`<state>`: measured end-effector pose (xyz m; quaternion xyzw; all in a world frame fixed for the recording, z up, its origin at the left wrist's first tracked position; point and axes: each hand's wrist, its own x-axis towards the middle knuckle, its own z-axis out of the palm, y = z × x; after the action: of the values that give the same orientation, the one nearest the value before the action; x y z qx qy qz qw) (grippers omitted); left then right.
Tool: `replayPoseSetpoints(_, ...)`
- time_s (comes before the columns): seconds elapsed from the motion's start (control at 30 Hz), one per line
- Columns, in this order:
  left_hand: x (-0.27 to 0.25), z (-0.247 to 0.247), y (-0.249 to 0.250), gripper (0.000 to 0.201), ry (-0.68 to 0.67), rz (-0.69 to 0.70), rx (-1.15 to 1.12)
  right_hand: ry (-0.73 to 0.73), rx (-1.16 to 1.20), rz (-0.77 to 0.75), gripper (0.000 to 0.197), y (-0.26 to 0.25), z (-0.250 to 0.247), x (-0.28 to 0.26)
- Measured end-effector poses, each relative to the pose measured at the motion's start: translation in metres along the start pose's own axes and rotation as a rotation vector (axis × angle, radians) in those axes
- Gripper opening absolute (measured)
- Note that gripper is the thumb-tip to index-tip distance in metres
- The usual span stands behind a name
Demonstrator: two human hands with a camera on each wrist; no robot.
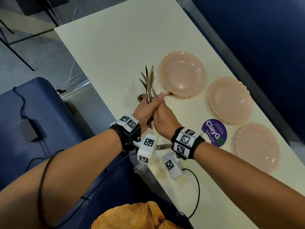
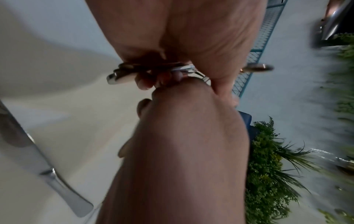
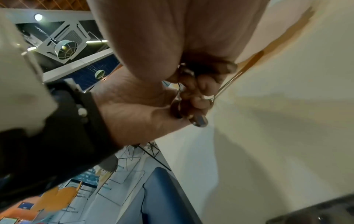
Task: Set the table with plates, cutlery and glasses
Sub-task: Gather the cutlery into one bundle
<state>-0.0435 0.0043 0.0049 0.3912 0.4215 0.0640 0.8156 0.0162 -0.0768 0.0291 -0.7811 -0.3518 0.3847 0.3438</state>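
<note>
Holding a bundle of cutlery (image 1: 148, 87) upright above the near-left part of the white table (image 1: 102, 47), the left hand (image 1: 145, 111) has its fingers wrapped tight round the handles, with fork tines and blades fanning out above the fist. Handle ends stick out below the fist in the left wrist view. Pressed against it on the right, the right hand (image 1: 162, 118) has its fingers curled into the same bundle; which single piece it grips cannot be told from any view. A copper-coloured spoon (image 1: 140, 98) shows just behind the hands, its handle reaching right toward the first plate. A knife (image 1: 162, 146) lies flat on the table near the edge, partly hidden under the wrists. To the right, three pink scalloped plates sit in a row running from far to near: the far plate (image 1: 182, 74), the middle plate (image 1: 229, 100) and the near plate (image 1: 257, 147), each close to the next. A round purple sticker (image 1: 214, 133) lies on the table between the right wrist and the near plate.
</note>
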Motion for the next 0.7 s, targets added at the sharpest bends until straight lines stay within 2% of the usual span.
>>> replayPoseSetpoints(0.1, 0.006, -0.005, 0.003, 0.065, 0.144, -0.025, 0.060, -0.049, -0.059, -0.044, 0.042, 0.005, 0.011, 0.000)
replayPoseSetpoints(0.23, 0.006, -0.009, 0.000, 0.045, 0.216, -0.034, 0.071, -0.101, -0.026, 0.020, 0.059, 0.005, 0.019, -0.003)
replayPoseSetpoints(0.33, 0.005, -0.012, 0.001, 0.046, 0.281, -0.020, 0.039, -0.124, 0.092, -0.001, 0.070, 0.001, 0.018, -0.007)
replayPoseSetpoints(0.47, 0.005, -0.017, 0.007, 0.056, 0.335, 0.043, 0.049, -0.141, 0.143, -0.089, 0.063, -0.004, 0.006, -0.009)
replayPoseSetpoints(0.53, 0.007, -0.020, 0.009, 0.056, 0.359, 0.090, 0.043, -0.121, 0.123, -0.116, 0.045, -0.002, -0.004, -0.006)
replayPoseSetpoints(0.6, 0.010, -0.025, 0.015, 0.056, 0.393, 0.132, 0.094, 0.003, 0.088, -0.076, 0.023, 0.006, -0.019, 0.004)
replayPoseSetpoints(0.67, 0.011, -0.032, 0.021, 0.052, 0.398, 0.153, 0.141, 0.140, -0.068, -0.049, 0.024, 0.024, -0.032, 0.020)
replayPoseSetpoints(0.7, 0.011, -0.035, 0.024, 0.049, 0.391, 0.154, 0.147, 0.144, -0.238, -0.071, 0.028, 0.035, -0.036, 0.029)
